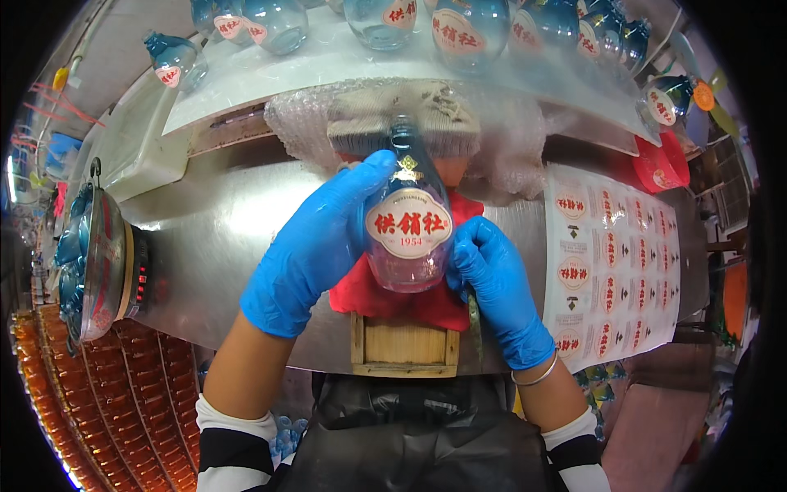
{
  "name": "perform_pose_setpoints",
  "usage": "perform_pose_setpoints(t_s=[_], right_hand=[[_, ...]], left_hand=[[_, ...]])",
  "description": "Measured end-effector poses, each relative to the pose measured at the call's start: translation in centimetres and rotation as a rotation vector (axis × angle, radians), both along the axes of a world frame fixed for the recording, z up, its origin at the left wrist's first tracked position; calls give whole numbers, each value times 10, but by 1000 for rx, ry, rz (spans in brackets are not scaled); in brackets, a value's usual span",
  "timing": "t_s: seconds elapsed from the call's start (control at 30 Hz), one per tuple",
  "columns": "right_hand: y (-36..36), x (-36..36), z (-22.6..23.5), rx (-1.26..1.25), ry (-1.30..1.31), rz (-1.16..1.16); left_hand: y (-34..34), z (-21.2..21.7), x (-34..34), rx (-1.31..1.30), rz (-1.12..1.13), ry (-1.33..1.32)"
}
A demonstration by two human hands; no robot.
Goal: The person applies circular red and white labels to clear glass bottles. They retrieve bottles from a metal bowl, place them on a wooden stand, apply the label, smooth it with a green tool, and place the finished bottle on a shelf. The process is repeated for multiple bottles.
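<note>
My left hand (316,242), in a blue glove, is wrapped round a glass bottle (414,275), blue at the neck and clear lower down. A cream label with red lettering faces me on its front, and a small gold mark sits above it. The bottle tilts with its neck away from me, over a red cloth (369,295) on a small wooden block (406,346). My right hand (488,271), also gloved, is closed close to the bottle's right side. From its curled fingers a narrow greenish strip (475,328) hangs down; its exact kind is unclear.
A sheet of printed labels (586,312) lies at the right on the metal table (213,246). Several similar bottles (467,33) stand on a white shelf (320,70) beyond bubble wrap (299,123). At left are a bowl of blue items (102,279) and a white bin (152,156).
</note>
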State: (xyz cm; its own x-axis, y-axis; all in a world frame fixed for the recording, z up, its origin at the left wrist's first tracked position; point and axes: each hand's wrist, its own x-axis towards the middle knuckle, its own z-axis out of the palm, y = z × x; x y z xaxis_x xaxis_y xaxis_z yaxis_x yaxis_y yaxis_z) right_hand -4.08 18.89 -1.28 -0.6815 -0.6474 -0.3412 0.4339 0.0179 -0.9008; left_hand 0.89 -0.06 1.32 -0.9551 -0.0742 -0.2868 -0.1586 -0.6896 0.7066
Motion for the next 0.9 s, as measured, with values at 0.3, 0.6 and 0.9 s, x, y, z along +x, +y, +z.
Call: perform_pose_setpoints(t_s=[0.3, 0.6, 0.9], right_hand=[[-2, 3, -6, -92, 82, -22], [-1, 1, -7, -88, 121, -8], [0, -1, -9, -127, 77, -2]], left_hand=[[7, 7, -2, -273, -6, -57], [17, -18, 43, -577, -25, 116], [15, -20, 45, -515, -31, 195]])
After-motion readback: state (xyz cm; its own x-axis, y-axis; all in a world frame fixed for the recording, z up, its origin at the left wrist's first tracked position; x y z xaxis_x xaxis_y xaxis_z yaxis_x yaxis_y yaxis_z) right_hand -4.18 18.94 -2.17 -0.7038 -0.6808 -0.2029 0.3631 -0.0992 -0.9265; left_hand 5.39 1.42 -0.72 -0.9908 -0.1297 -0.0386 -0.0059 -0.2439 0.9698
